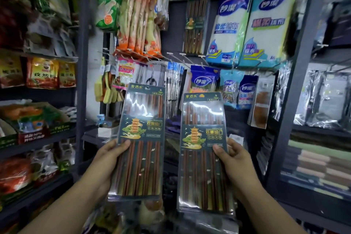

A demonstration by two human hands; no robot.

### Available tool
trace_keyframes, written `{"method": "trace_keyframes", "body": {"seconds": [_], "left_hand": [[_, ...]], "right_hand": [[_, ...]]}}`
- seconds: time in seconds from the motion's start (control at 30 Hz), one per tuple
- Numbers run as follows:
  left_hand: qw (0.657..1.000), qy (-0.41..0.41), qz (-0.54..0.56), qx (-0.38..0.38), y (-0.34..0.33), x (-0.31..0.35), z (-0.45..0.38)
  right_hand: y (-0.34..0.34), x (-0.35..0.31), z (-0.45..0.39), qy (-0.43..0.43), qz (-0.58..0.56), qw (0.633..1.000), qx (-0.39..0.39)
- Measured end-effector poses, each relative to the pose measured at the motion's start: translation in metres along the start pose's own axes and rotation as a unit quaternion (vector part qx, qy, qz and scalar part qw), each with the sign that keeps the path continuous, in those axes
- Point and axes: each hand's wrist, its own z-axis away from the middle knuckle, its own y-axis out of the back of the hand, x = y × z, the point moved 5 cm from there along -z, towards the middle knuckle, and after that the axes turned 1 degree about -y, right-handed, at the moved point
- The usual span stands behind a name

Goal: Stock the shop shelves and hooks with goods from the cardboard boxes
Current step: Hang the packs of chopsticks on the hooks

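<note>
- Left hand (106, 159) grips one chopstick pack (141, 138) by its lower left edge, thumb across the front, pack upright.
- Right hand (234, 161) grips a second chopstick pack (204, 148) by its right edge, thumb on the front, also upright; it sits just right of the left hand's pack, with a narrow gap between them.
- Count in hand: two packs facing the camera, one per hand. Extra edges show at the bottom of each, so either could be a small stack; cannot tell.
- Beyond and above both hands, one matching hung chopstick pack (196, 24) is on a hook, between the orange snack bags (138, 19) and two big cloth packs (252, 24).
- Row of bare hooks (182, 57) sits above the fingertips, below that hung pack; at least four visible.
- Likely step: get these onto a chopstick hook.
- Risk: both hands are full, so threading a hang hole one-handed could miss the hook tip and tear the card.
- Risk: glossy film under an edge grip only; a pack could slip and drop into the goods below the hands.
- Risk: reaching up could knock the small packs (233, 89) hanging just beyond the right hand.
</note>
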Motion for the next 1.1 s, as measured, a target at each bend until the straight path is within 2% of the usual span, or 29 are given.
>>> {"method": "trace_keyframes", "body": {"seconds": [0.13,0.27,0.5,0.63,0.73,1.1], "left_hand": [[1.000,-0.015,-0.003,-0.022,0.004,0.026,-0.051],[0.997,-0.037,-0.024,-0.061,0.018,0.056,-0.116],[0.990,-0.073,-0.033,-0.112,0.035,0.114,-0.216],[0.984,-0.112,-0.036,-0.132,0.031,0.146,-0.250],[0.978,-0.141,-0.018,-0.150,0.022,0.170,-0.270],[0.963,-0.205,0.018,-0.175,-0.020,0.243,-0.341]], "right_hand": [[-0.033,-0.011,-0.033,0.027,0.021,0.999,0.005],[-0.073,-0.019,-0.070,0.068,0.034,0.996,0.041],[-0.132,-0.051,-0.139,0.118,-0.016,0.988,0.097],[-0.156,-0.087,-0.176,0.154,-0.022,0.983,0.102],[-0.171,-0.119,-0.203,0.188,0.015,0.976,0.113],[-0.186,-0.248,-0.291,0.255,-0.001,0.959,0.127]]}}
